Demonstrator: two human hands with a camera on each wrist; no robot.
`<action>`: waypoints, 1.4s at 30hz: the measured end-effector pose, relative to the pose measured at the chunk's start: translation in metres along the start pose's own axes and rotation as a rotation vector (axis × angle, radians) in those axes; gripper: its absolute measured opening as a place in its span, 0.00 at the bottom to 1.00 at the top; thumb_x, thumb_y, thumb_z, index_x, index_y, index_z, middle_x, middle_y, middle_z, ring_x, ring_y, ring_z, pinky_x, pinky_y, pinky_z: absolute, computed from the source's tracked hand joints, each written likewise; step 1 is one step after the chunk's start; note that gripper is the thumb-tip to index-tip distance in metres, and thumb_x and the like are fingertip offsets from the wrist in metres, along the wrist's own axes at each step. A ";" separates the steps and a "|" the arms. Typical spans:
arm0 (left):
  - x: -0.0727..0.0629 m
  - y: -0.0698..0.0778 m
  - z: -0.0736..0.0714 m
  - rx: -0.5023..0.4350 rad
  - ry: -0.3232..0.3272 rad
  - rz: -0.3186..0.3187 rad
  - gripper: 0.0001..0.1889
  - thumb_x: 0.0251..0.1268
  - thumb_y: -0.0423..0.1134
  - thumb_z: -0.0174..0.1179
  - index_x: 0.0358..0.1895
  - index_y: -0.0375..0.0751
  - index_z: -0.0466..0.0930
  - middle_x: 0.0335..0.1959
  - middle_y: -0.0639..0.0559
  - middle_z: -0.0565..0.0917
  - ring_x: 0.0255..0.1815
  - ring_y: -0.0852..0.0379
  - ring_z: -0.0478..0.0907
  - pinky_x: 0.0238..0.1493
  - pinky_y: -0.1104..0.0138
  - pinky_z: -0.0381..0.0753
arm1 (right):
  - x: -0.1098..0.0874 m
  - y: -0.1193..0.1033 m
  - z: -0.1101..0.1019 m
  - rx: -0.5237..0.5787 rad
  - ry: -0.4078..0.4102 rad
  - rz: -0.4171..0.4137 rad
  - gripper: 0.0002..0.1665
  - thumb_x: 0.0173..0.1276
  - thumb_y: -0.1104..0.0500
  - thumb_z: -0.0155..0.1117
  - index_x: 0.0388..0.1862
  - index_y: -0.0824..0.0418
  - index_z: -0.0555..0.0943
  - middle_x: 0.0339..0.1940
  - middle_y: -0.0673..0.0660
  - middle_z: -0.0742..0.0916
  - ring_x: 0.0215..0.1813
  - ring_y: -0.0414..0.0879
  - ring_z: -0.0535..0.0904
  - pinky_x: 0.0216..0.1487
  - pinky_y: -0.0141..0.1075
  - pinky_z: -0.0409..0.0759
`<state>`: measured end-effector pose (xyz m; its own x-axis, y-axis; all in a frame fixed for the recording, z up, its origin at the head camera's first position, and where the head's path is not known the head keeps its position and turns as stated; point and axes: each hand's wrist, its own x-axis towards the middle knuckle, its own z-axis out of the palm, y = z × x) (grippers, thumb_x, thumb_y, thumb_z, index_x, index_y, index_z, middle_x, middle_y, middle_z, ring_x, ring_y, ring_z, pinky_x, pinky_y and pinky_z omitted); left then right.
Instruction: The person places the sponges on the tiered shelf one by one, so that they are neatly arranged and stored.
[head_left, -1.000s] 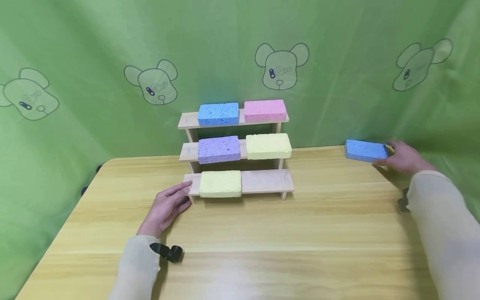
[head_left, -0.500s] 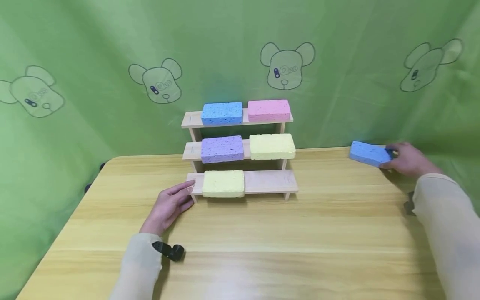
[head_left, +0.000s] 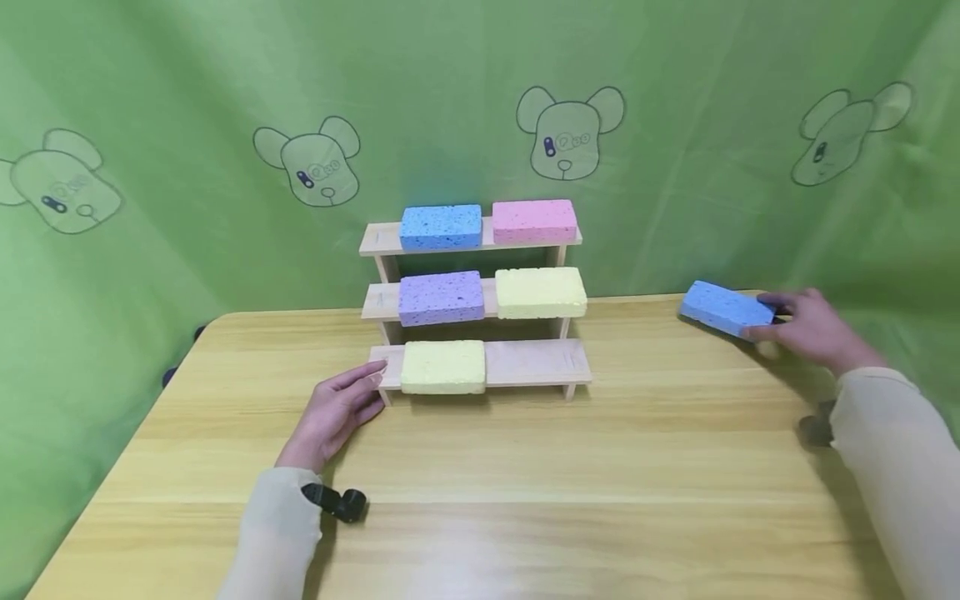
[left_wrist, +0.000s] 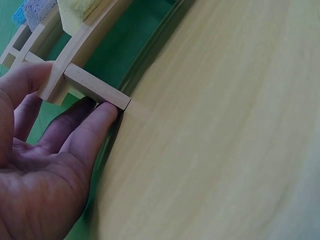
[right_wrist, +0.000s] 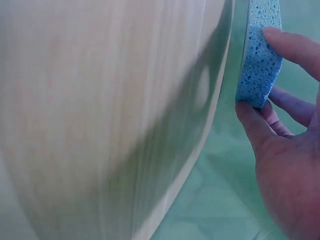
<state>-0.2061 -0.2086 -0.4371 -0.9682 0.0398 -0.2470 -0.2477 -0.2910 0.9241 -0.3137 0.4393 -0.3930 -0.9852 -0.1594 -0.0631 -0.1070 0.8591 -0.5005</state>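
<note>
A three-step wooden display stand stands at the middle of the table. My left hand holds the left end of its lowest step, fingers about the board's end and leg; the left wrist view shows the fingertips against the leg. At the far right, my right hand grips a blue sponge by its right end. In the right wrist view this pitted sponge is between thumb and fingers. On the lowest step lies a yellow sponge, with bare board to its right.
A purple sponge and another yellow sponge lie on the middle step. On the top step are a second blue sponge and a pink sponge. Behind the wooden table hangs a green curtain.
My right hand has taken a grip on the blue sponge's end and turned it at an angle, its right end nearer to me. The left hand stays on the stand.
</note>
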 end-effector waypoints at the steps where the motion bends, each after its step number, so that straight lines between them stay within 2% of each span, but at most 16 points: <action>1: 0.000 0.000 0.000 -0.001 0.000 0.001 0.22 0.69 0.31 0.60 0.65 0.31 0.72 0.70 0.38 0.67 0.59 0.47 0.76 0.59 0.58 0.78 | -0.002 -0.002 0.000 0.007 0.008 0.002 0.54 0.63 0.44 0.70 0.71 0.79 0.57 0.65 0.88 0.54 0.65 0.82 0.49 0.58 0.78 0.51; 6: 0.000 0.000 0.000 -0.001 0.002 -0.005 0.23 0.69 0.31 0.60 0.65 0.31 0.72 0.70 0.37 0.66 0.59 0.47 0.76 0.60 0.59 0.78 | -0.012 -0.007 0.002 0.035 0.035 0.005 0.56 0.63 0.44 0.71 0.73 0.76 0.55 0.66 0.87 0.50 0.65 0.82 0.47 0.55 0.79 0.50; 9: 0.000 -0.001 0.000 -0.004 0.006 -0.007 0.23 0.69 0.31 0.60 0.65 0.31 0.72 0.70 0.38 0.67 0.59 0.47 0.76 0.59 0.59 0.78 | -0.017 -0.008 0.003 0.045 0.059 -0.004 0.55 0.63 0.44 0.71 0.73 0.75 0.56 0.65 0.86 0.52 0.64 0.81 0.50 0.54 0.79 0.53; 15: 0.002 -0.001 -0.001 -0.002 0.010 -0.008 0.23 0.69 0.31 0.60 0.65 0.31 0.71 0.70 0.37 0.67 0.59 0.47 0.77 0.59 0.59 0.78 | -0.023 -0.007 0.006 0.059 0.069 -0.004 0.55 0.62 0.43 0.72 0.73 0.74 0.57 0.67 0.86 0.52 0.66 0.81 0.48 0.56 0.78 0.50; 21: 0.002 0.000 -0.001 -0.003 0.009 -0.001 0.22 0.68 0.31 0.61 0.65 0.32 0.73 0.70 0.39 0.67 0.59 0.48 0.77 0.59 0.58 0.78 | -0.030 -0.006 0.007 0.050 0.086 -0.004 0.55 0.62 0.42 0.71 0.73 0.74 0.58 0.65 0.85 0.54 0.62 0.81 0.53 0.52 0.77 0.56; 25: 0.001 0.000 -0.001 -0.005 0.009 -0.005 0.21 0.68 0.31 0.61 0.63 0.34 0.75 0.70 0.38 0.67 0.58 0.48 0.77 0.59 0.58 0.78 | -0.036 -0.007 0.008 0.047 0.086 0.007 0.55 0.62 0.42 0.71 0.73 0.74 0.58 0.65 0.84 0.55 0.61 0.81 0.54 0.52 0.77 0.57; 34: -0.002 0.001 0.000 0.013 0.009 -0.004 0.23 0.69 0.31 0.60 0.66 0.32 0.71 0.71 0.37 0.65 0.61 0.46 0.75 0.59 0.59 0.78 | -0.051 -0.007 0.009 0.028 0.105 0.005 0.54 0.63 0.42 0.71 0.73 0.75 0.58 0.65 0.84 0.56 0.61 0.81 0.54 0.53 0.76 0.56; 42: -0.001 0.001 0.002 -0.017 0.003 -0.003 0.18 0.68 0.30 0.60 0.60 0.37 0.79 0.71 0.38 0.66 0.58 0.49 0.78 0.59 0.58 0.78 | -0.061 0.000 0.010 -0.028 0.077 0.027 0.55 0.63 0.39 0.68 0.75 0.70 0.57 0.68 0.85 0.55 0.63 0.84 0.52 0.55 0.77 0.53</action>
<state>-0.2049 -0.2072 -0.4354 -0.9673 0.0380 -0.2508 -0.2501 -0.3069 0.9183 -0.2524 0.4445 -0.3980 -0.9951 -0.0986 -0.0091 -0.0825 0.8759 -0.4754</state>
